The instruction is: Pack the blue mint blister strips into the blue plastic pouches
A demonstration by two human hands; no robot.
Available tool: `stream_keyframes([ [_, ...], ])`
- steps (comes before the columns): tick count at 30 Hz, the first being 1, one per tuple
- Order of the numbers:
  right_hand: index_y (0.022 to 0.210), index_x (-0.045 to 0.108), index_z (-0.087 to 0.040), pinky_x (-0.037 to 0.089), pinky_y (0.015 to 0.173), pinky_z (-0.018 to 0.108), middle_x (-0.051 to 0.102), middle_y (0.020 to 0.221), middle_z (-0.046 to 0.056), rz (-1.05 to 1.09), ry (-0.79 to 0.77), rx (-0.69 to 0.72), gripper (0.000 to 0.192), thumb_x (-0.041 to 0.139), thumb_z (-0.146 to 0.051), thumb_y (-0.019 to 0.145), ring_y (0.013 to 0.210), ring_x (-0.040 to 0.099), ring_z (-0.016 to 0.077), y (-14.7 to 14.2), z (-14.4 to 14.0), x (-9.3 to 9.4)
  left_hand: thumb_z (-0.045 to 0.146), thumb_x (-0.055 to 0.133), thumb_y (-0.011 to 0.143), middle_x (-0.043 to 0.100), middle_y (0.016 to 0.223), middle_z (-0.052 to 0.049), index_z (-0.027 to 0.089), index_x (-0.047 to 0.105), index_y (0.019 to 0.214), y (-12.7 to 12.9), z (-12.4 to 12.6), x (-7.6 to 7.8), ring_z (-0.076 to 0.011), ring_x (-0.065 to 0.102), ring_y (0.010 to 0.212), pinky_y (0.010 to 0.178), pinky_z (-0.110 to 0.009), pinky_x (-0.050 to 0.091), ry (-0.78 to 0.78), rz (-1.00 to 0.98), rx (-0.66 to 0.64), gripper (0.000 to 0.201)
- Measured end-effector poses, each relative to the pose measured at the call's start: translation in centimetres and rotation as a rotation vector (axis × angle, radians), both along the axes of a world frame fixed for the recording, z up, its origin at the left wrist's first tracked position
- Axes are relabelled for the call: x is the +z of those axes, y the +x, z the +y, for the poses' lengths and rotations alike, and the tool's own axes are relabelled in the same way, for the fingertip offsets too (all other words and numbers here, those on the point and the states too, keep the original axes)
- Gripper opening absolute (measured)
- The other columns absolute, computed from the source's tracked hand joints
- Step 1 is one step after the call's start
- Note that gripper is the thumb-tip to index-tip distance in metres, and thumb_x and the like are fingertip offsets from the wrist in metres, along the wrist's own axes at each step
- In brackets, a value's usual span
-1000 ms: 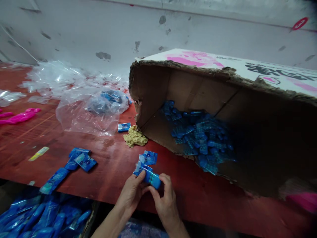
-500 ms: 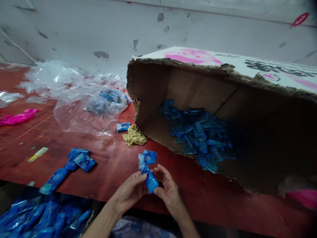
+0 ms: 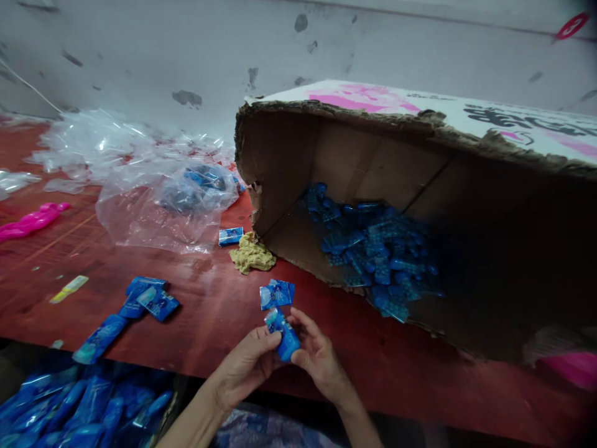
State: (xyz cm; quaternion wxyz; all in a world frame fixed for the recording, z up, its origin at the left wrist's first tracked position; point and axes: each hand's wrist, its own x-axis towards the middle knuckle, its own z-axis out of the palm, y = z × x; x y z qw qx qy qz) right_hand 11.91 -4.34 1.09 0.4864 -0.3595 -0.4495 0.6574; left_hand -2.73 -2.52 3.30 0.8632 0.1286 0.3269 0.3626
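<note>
Here, left hand (image 3: pixel 245 367) and right hand (image 3: pixel 317 354), fingers pinching blue packet (image 3: pixel 282 334)

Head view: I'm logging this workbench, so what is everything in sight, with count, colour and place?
Blue packet: one, held between both hands, at near table edge.
Loose blue packets: several, on table; more at left.
Cardboard box: one, brown, tipped on its side, right.
Small blue pieces: a pile, inside box.
Clear plastic bags: heap, rear left.
Yellowish rag: one, by box corner.
Pink items: far left.
Table: red-brown.
Left hand: gripping packet.
Right hand: gripping packet.
</note>
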Motion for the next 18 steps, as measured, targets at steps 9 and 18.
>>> stream_keyframes([
  [9, 0.126, 0.042, -0.030, 0.044, 0.086, 0.033, 0.059, 0.111, 0.003, -0.017, 0.037, -0.042, 0.051, 0.056, -0.044, 0.079, 0.099, 0.058, 0.0188, -0.4, -0.1, -0.3, 0.026, 0.063, 0.071, 0.070, 0.078, -0.004, 0.016, 0.067, 0.088, 1.4, -1.3, 0.0, -0.0155, 0.063, 0.073, 0.079, -0.032, 0.046, -0.023, 0.049, 0.108, 0.020],
  [18, 0.109, 0.057, -0.026, 0.042, 0.086, 0.030, 0.059, 0.104, 0.003, -0.691, 0.299, -0.119, 0.030, 0.055, -0.020, 0.081, 0.095, 0.054, 0.0169, 0.3, 2.7, 0.3, 0.027, 0.059, 0.073, 0.069, 0.070, 0.000, 0.017, 0.062, 0.075, -5.1, 0.6, 0.3, -0.0162, 0.064, 0.067, 0.075, -0.035, 0.051, -0.029, 0.416, 0.639, 0.010],
])
